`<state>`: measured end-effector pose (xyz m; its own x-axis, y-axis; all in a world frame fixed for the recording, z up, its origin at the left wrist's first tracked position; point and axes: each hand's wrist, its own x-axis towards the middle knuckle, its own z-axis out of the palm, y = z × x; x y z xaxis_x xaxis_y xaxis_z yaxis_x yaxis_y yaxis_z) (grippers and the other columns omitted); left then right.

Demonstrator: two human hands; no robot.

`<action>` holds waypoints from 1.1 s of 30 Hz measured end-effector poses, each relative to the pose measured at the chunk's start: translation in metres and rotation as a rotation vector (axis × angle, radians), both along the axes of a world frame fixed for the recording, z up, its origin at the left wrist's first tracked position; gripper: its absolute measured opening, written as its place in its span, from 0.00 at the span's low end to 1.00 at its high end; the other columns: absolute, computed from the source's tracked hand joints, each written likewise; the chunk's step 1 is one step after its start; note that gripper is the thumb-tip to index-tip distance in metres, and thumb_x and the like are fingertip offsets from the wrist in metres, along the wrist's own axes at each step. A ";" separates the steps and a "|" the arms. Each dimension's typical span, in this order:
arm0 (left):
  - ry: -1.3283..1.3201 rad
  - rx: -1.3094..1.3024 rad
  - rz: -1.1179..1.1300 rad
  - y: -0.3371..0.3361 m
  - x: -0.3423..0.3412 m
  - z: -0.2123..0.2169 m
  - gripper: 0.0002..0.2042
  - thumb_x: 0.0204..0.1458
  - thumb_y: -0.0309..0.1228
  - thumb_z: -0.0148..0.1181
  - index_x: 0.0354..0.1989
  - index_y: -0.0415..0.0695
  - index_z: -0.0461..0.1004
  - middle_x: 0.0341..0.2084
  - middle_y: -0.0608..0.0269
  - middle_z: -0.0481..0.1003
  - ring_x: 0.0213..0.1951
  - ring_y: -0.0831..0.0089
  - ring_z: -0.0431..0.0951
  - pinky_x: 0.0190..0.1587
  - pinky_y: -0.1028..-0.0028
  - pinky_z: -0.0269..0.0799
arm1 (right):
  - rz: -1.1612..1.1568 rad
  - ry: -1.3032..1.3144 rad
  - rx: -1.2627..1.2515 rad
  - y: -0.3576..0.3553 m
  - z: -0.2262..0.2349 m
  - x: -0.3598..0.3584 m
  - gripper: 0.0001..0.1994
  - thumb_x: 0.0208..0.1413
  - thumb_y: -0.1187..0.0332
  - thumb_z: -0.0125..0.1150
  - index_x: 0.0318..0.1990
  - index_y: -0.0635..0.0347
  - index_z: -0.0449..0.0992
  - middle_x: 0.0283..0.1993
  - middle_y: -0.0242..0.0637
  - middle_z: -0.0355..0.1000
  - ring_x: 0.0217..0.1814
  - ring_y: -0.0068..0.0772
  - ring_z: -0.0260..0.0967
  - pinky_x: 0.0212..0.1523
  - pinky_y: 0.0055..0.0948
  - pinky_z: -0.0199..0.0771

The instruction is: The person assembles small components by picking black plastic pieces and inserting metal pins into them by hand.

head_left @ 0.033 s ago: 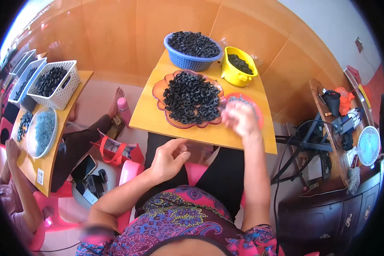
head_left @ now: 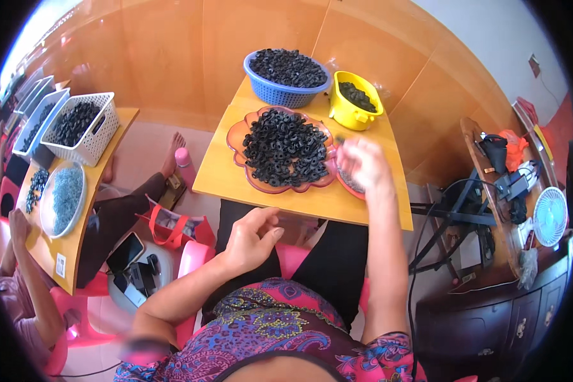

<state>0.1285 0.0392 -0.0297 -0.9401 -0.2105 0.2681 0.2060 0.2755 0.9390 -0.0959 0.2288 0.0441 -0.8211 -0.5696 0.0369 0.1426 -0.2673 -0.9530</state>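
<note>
My right hand (head_left: 366, 167) is over the right side of the table, slightly blurred, its fingers drawn together. A small black piece (head_left: 340, 139) shows at its fingertips. Beneath it lies a red round dish (head_left: 353, 188) with small silvery bits, partly hidden by the hand. My left hand (head_left: 253, 239) is held above my lap, in front of the table edge. Its fingers are curled in toward the thumb; whatever they may hold is hidden. Between and beyond my hands, a flower-shaped orange tray (head_left: 237, 137) carries a heap of small black ring-like parts (head_left: 283, 146).
A blue basket (head_left: 274, 94) and a yellow tub (head_left: 353, 116), both with black parts, stand at the table's back. At left, another table (head_left: 111, 137) holds a white basket (head_left: 102, 137) and a tray of clear bits; a person sits there. A fan (head_left: 549, 218) stands far right.
My right hand has lifted slightly away from the red dish, and a black piece now shows at its fingertips. My left hand has hardly moved.
</note>
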 end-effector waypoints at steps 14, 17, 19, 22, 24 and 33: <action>0.167 -0.642 -0.004 -0.026 -0.039 -0.003 0.28 0.39 0.20 0.63 0.54 0.35 0.65 0.52 0.46 0.66 0.53 0.47 0.67 0.55 0.60 0.64 | -0.250 0.309 0.441 0.003 -0.027 -0.039 0.07 0.55 0.74 0.55 0.36 0.70 0.74 0.27 0.37 0.73 0.24 0.23 0.70 0.24 0.20 0.71; 0.185 -0.621 -0.010 -0.022 -0.033 0.002 0.26 0.39 0.20 0.63 0.51 0.34 0.66 0.50 0.46 0.66 0.51 0.47 0.68 0.53 0.60 0.66 | -0.281 0.426 0.573 0.030 -0.040 -0.024 0.08 0.55 0.73 0.56 0.38 0.71 0.74 0.27 0.37 0.74 0.26 0.21 0.71 0.25 0.19 0.71; 0.179 -0.623 -0.029 -0.019 -0.025 0.005 0.26 0.39 0.20 0.63 0.51 0.33 0.66 0.50 0.46 0.67 0.51 0.47 0.68 0.53 0.60 0.66 | -0.330 0.384 0.590 0.046 -0.044 -0.021 0.07 0.53 0.72 0.58 0.36 0.68 0.76 0.26 0.39 0.74 0.26 0.25 0.72 0.27 0.23 0.72; 0.160 -0.608 -0.046 -0.016 -0.014 0.010 0.25 0.39 0.20 0.63 0.50 0.33 0.67 0.50 0.45 0.67 0.51 0.47 0.68 0.53 0.60 0.66 | -0.418 0.844 0.985 0.063 -0.050 -0.024 0.05 0.47 0.73 0.59 0.31 0.60 0.79 0.29 0.50 0.75 0.33 0.47 0.74 0.37 0.36 0.74; 0.187 -0.603 -0.053 -0.017 -0.008 0.011 0.23 0.38 0.20 0.62 0.48 0.32 0.68 0.48 0.44 0.68 0.48 0.46 0.69 0.51 0.60 0.68 | -0.324 0.908 1.261 0.068 -0.062 -0.027 0.08 0.48 0.74 0.59 0.37 0.61 0.79 0.35 0.47 0.76 0.38 0.45 0.75 0.43 0.35 0.73; 0.075 -0.514 -0.085 -0.022 -0.007 0.025 0.22 0.43 0.20 0.61 0.50 0.34 0.69 0.50 0.43 0.69 0.47 0.48 0.73 0.49 0.63 0.71 | -0.201 0.994 1.320 0.062 -0.080 -0.041 0.09 0.45 0.74 0.62 0.36 0.60 0.80 0.35 0.54 0.74 0.41 0.53 0.73 0.44 0.41 0.72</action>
